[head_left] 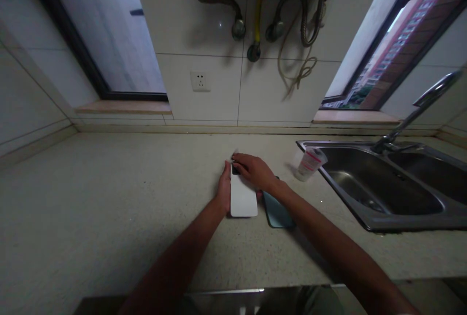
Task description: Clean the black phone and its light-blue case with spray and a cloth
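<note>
A white phone (243,197), its back facing up with a dark camera block at the top, is held just above or on the counter; I cannot tell which. My left hand (224,188) grips its left edge. My right hand (255,169) is over the top end, fingers closed together near the camera block. A small pale bit shows at those fingertips, too small to name. Partly under my right forearm lies a flat teal phone or phone case (277,212). Part of it is hidden by the arm.
The pale speckled counter (91,198) runs along a tiled wall with a socket (200,81) and hoses above. On the right, a clear plastic cup (310,163) with red print stands beside the steel double sink (379,225) and its tap (419,108).
</note>
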A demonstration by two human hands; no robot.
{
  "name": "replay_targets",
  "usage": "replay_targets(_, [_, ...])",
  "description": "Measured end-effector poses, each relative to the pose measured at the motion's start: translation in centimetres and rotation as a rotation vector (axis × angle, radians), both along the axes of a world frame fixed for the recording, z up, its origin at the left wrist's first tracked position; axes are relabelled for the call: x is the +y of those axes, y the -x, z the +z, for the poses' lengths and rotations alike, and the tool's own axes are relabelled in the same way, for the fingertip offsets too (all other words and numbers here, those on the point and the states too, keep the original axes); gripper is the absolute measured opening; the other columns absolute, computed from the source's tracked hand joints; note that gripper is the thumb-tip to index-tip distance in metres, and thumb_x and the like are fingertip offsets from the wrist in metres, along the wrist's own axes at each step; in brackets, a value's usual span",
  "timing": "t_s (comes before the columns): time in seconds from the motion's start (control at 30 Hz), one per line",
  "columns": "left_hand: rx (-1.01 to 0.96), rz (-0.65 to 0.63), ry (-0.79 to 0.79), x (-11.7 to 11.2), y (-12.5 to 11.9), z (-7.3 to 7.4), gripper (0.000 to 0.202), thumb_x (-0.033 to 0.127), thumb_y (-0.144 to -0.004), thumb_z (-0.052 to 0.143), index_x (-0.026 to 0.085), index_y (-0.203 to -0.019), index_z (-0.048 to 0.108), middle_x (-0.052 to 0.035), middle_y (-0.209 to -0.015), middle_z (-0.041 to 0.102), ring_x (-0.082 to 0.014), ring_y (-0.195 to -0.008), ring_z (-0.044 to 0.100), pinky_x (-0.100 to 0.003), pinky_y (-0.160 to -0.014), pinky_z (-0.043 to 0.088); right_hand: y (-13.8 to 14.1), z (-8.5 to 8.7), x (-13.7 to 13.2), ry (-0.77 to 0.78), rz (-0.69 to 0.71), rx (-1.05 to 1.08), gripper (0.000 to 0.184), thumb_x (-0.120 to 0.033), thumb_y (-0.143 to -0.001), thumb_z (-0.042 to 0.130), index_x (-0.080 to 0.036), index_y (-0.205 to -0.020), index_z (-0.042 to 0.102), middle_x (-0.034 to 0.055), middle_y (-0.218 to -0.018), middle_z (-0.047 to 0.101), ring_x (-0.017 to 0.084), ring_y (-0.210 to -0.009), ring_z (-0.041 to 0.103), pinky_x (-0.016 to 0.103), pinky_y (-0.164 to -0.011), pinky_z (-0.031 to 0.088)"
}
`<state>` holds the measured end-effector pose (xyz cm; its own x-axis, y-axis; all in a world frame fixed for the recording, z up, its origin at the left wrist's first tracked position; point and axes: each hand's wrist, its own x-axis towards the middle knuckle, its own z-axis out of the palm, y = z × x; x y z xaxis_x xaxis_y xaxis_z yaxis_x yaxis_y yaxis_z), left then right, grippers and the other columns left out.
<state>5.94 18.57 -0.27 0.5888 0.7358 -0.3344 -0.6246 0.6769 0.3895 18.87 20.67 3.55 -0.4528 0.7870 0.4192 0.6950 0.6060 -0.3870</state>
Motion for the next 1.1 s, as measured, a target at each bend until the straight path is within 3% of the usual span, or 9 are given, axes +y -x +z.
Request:
replay_targets(0.2, [0.023,0.214,0.024,0.4,-0.1,0.4,0.069,0.070,-0.091,0.039,0.014,-0.118,0.070,-0.0143,-0.097,0.076,-0.0302,-0.097,0.072,-0.042,-0.089,0.054,2.2,-0.2,-1.5,-0.103,0.109,-0.231,0.044,-0.024,-0.098,0.051,-0.009,-0.139,0.055,0.0179,-0.144,0.055,0.026,-0.136,0.050,0.044,-0.115,0.039])
replay_targets(0.33, [-0.052,0.221,-0.059,0.7,0.2,0.0,0.077,0.072,-0.091,0.033,0.011,-0.120,0.069,-0.0182,-0.108,0.074,-0.0316,-0.102,0.070,-0.044,-0.097,0.050,2.6,0.4,-3.3,-0.062,0.172,-0.350,0.041,-0.016,-0.096,0.052,-0.006,-0.136,0.056,0.0191,-0.139,0.059,0.028,-0.131,0.053,0.043,-0.107,0.046])
replay_targets(0.53, [-0.024,0.257,-0.095,1.3,1.1,-0.5,0.087,0.076,-0.090,0.028,0.003,-0.111,0.069,-0.0221,-0.101,0.074,-0.0309,-0.097,0.072,-0.042,-0.096,0.050,2.0,1.6,-5.2,0.021,0.286,-0.517,0.030,-0.015,-0.095,0.053,-0.010,-0.123,0.062,0.0186,-0.127,0.065,0.027,-0.112,0.066,0.037,-0.083,0.058])
replay_targets(0.7, [-0.059,0.179,-0.109,1.7,1.2,-0.7,0.086,0.077,-0.089,0.030,0.008,-0.121,0.066,-0.0202,-0.103,0.074,-0.0332,-0.100,0.070,-0.047,-0.094,0.050,1.1,2.4,-4.5,0.070,0.155,-0.596,0.023,-0.014,-0.096,0.049,-0.014,-0.109,0.069,0.0172,-0.123,0.068,0.028,-0.104,0.070,0.035,-0.081,0.058])
replay_targets(0.8, [-0.080,0.126,-0.108,1.9,1.2,-0.7,0.082,0.076,-0.089,0.032,0.010,-0.123,0.067,-0.0194,-0.104,0.074,-0.0336,-0.097,0.071,-0.047,-0.089,0.052,0.3,2.6,-3.5,0.091,0.055,-0.600,0.025,-0.015,-0.097,0.048,-0.012,-0.110,0.069,0.0188,-0.120,0.069,0.029,-0.107,0.069,0.036,-0.084,0.057])
replay_targets(0.97, [-0.018,0.203,-0.074,2.1,1.2,-0.4,0.072,0.071,-0.092,0.033,0.014,-0.112,0.071,-0.0156,-0.094,0.075,-0.0311,-0.087,0.072,-0.044,-0.083,0.054,-0.4,2.6,-2.5,0.076,-0.034,-0.563,0.028,-0.013,-0.098,0.045,-0.013,-0.113,0.068,0.0171,-0.121,0.070,0.026,-0.107,0.069,0.034,-0.087,0.057])
replay_targets(1.1, [-0.015,0.248,-0.082,1.8,1.0,0.0,0.072,0.072,-0.091,0.033,0.014,-0.111,0.070,-0.0138,-0.091,0.075,-0.0314,-0.090,0.072,-0.044,-0.084,0.054,-0.4,1.9,-1.6,-0.007,-0.063,-0.461,0.032,-0.013,-0.098,0.044,-0.016,-0.122,0.065,0.0136,-0.137,0.062,0.025,-0.120,0.062,0.035,-0.092,0.056])
